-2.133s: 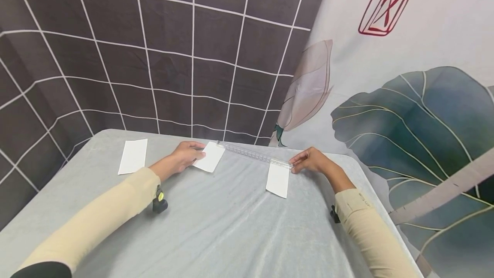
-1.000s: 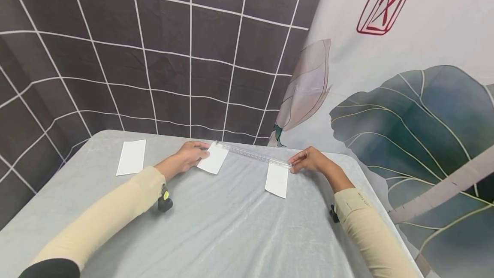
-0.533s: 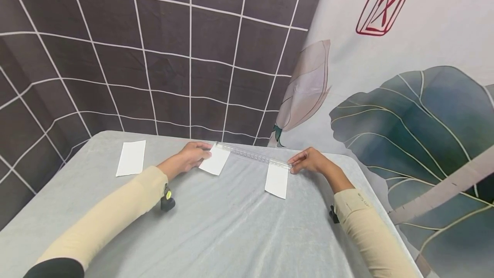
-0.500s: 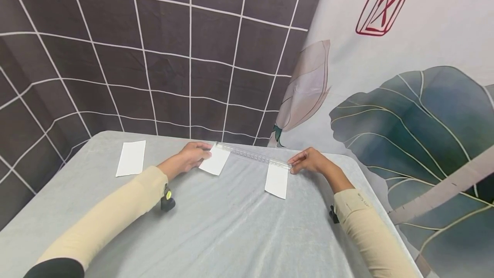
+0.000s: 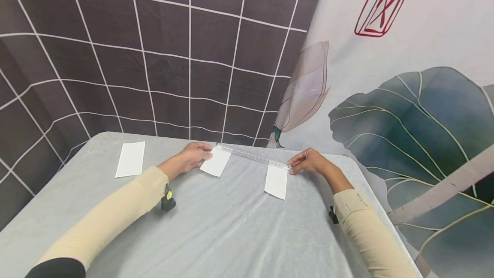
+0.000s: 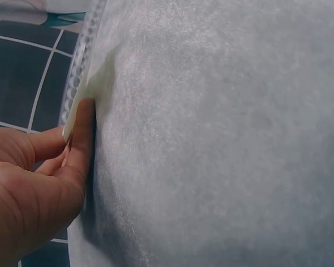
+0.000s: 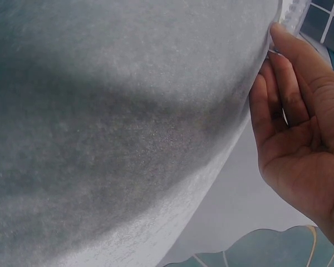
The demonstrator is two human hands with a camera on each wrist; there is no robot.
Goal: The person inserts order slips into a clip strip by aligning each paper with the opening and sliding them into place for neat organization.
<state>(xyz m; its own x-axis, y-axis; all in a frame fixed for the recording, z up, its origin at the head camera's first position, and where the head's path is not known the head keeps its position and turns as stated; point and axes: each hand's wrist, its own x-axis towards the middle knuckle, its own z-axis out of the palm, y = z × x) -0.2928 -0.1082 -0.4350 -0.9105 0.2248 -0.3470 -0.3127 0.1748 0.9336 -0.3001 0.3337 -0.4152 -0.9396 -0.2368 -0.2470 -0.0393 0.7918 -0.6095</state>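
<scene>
In the head view my left hand pinches the left edge of a white paper card between thumb and fingers. A clear plastic ruler slants along the table's far side, its left end overlapping this card's top. At its other end, my right hand pinches the ruler with thumb and fingertips. Beneath that end lies the top of a second white paper card. The left wrist view shows the card slightly raised, beside the ruler's row of round shapes. In the right wrist view, only the ruler's end shows.
A third white paper card lies flat at the table's left. Grey cloth with soft creases covers the table. Behind it hangs a dark gridded curtain; a leaf-patterned cloth hangs at the right.
My left hand has shifted the pinched card slightly to the right and turned it a little, with very little motion in the last half second. The right hand and ruler stay put.
</scene>
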